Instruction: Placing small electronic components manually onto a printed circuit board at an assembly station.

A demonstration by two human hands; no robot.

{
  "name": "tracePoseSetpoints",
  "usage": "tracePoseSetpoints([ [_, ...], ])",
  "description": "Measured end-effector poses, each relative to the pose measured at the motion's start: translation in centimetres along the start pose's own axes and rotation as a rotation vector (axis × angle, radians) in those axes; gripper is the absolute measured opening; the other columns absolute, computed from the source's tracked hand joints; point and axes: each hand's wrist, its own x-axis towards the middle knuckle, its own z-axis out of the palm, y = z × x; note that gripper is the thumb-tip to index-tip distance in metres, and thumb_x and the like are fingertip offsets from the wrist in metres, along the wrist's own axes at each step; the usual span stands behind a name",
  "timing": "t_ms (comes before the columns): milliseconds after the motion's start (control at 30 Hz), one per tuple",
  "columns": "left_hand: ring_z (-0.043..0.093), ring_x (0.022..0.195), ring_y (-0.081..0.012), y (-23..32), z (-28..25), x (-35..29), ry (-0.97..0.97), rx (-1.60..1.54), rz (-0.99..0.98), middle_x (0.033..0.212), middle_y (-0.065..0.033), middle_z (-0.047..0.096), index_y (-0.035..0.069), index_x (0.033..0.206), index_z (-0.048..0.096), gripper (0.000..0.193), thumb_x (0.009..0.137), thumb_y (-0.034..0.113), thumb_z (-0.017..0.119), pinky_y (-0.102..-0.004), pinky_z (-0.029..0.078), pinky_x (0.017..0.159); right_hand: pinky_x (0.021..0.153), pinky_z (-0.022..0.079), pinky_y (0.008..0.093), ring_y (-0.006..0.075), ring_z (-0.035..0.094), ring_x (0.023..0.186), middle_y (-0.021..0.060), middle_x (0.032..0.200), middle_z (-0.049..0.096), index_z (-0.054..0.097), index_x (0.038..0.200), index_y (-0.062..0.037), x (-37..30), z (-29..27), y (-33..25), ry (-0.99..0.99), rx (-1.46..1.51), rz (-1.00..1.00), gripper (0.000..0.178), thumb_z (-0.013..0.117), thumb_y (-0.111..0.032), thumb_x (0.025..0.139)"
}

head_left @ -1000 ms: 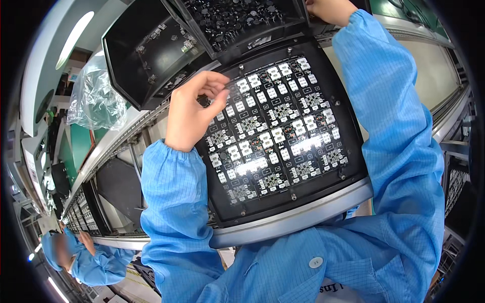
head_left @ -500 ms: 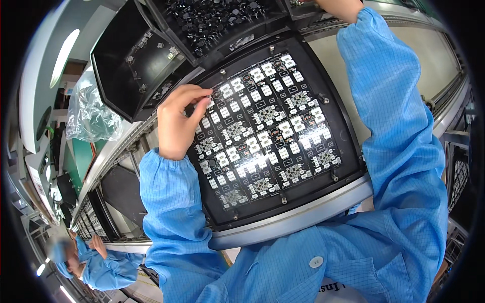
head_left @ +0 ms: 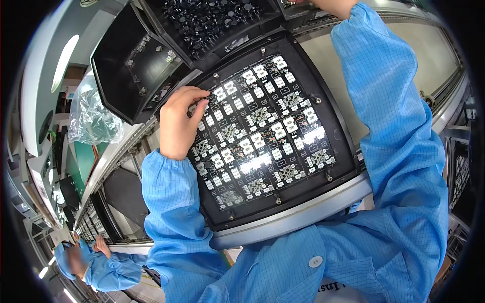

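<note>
My left hand (head_left: 180,121) is closed in a pinch over the far left corner of a panel of circuit boards (head_left: 262,116). Whatever its fingertips hold is too small to make out. The boards carry rows of white square parts and lie in a black carrier tray (head_left: 331,118) with metal posts along its border. My right hand (head_left: 337,6) reaches past the tray to the upper edge of the picture, beside a compartment of small parts. Its fingers are mostly cut off there, so their grip is hidden.
Beyond the tray stands a black bin (head_left: 212,25) full of small dark round parts. Left of it, another black bin (head_left: 121,76) holds a few small pieces. A clear plastic bag (head_left: 93,113) hangs at the left. A co-worker (head_left: 101,267) in blue sits at the lower left.
The tray and boards appear slightly further left in the picture. My left hand stays pinched at the same corner; my right hand has shifted a little left and up along the upper edge.
</note>
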Motion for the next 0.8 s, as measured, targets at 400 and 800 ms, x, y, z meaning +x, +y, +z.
tracePoseSetpoints([
  [400, 0.063, 0.08, -0.0275, 0.4, 0.3, 0.6, -0.039, 0.014, 0.074, 0.089, -0.0097, 0.064, 0.001, 0.093, 0.068, 0.017, 0.076, -0.003, 0.067, -0.0335, 0.051, 0.069, 0.062, 0.052, 0.0269, 0.0146, 0.063, 0.066, 0.008, 0.07, 0.062, 0.054, 0.1, 0.003, 0.6, -0.9, 1.7, 0.091, 0.091, -0.098, 0.023, 0.054, 0.01, 0.078],
  [800, 0.063, 0.063, -0.0351, 4.9, -5.5, -3.3, 0.055, 0.522, -0.36, 0.073, -0.0175, 0.064, 0.008, 0.118, 0.06, 0.03, 0.092, 0.02, 0.057, -0.0415, 0.049, 0.056, 0.07, 0.051, 0.0214, 0.0093, 0.062, 0.074, 0.006, 0.084, 0.067, 0.066, 0.094, 0.004, 1.0, -4.4, 0.9, 0.009, 0.333, -0.158, 0.012, 0.059, 0.004, 0.084],
])
